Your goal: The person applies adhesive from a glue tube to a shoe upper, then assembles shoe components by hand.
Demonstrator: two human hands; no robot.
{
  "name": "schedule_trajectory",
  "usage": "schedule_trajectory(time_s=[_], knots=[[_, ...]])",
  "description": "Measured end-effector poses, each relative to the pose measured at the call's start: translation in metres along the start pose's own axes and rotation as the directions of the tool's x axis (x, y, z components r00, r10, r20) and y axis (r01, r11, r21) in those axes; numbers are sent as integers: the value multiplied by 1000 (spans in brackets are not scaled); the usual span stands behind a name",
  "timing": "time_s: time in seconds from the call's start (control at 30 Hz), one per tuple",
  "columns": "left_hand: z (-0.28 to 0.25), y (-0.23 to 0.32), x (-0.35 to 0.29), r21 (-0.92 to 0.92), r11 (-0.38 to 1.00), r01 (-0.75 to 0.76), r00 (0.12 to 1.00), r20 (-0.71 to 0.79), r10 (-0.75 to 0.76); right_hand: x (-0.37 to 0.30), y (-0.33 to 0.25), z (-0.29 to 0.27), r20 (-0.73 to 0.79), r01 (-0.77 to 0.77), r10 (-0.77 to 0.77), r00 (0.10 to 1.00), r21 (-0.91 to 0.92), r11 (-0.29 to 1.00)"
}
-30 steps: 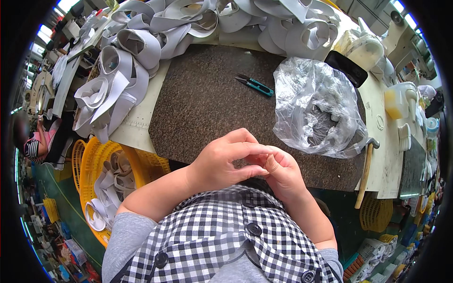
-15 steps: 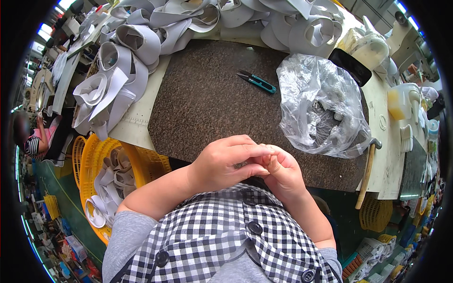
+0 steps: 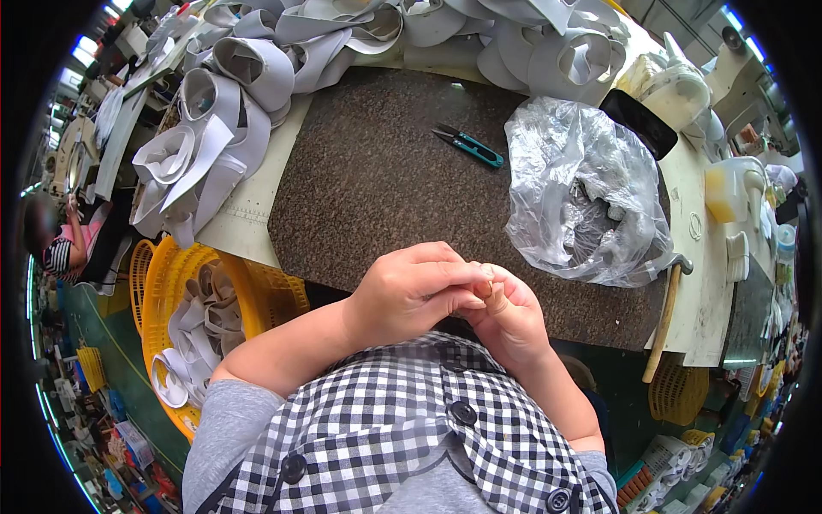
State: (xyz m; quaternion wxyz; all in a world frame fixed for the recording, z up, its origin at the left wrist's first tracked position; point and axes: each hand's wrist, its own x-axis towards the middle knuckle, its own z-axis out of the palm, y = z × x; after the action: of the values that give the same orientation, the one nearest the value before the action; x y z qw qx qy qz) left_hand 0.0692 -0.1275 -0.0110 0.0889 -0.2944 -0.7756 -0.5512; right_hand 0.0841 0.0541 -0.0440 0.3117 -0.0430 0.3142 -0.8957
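Observation:
Close to my body, at the near edge of a dark speckled board, my left hand and my right hand meet fingertip to fingertip. Both are closed in a pinch. Whatever lies between the fingers is hidden or too small to name. Beyond them on the board rest thread snips with teal handles, blades pointing left. To their right a crumpled clear plastic bag gapes open, with small shiny pieces inside. Neither hand touches the snips or the bag.
White looped strips are heaped along the far and left edges. A yellow basket holding more strips stands at left. At right are a wooden-handled hammer, a black phone and a plastic container. Another person sits far left.
My fingertips have shifted slightly against each other, the hands still pressed together in the same place. The bag, snips and hammer lie as before.

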Motion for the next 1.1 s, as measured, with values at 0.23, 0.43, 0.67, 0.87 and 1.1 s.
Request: schedule_trajectory(time_s=[0.23, 0.43, 0.67, 0.87, 1.1], knots=[[6, 2, -1, -6, 1000, 5, 999, -39, -5, -2, 2, 1, -3, 21, -21, 1000, 23, 1000], [12, 3, -1, -35, 999, 22, 997, -68, -24, -5, 4, -2, 29, 40, -41, 999, 39, 998], [13, 1, 0, -29, 999, 26, 998, -63, -28, -5, 9, -3, -15, 26, -25, 1000, 54, 998], [10, -1, 5, 11, 1000, 9, 998, -61, -8, -2, 6, -4, -84, 39, -37, 996, 26, 999], [0, -6, 10, 75, 997, 12, 999, -54, -8, 3, -12, -9, -177, 102, -162, 971, -307, 946]])
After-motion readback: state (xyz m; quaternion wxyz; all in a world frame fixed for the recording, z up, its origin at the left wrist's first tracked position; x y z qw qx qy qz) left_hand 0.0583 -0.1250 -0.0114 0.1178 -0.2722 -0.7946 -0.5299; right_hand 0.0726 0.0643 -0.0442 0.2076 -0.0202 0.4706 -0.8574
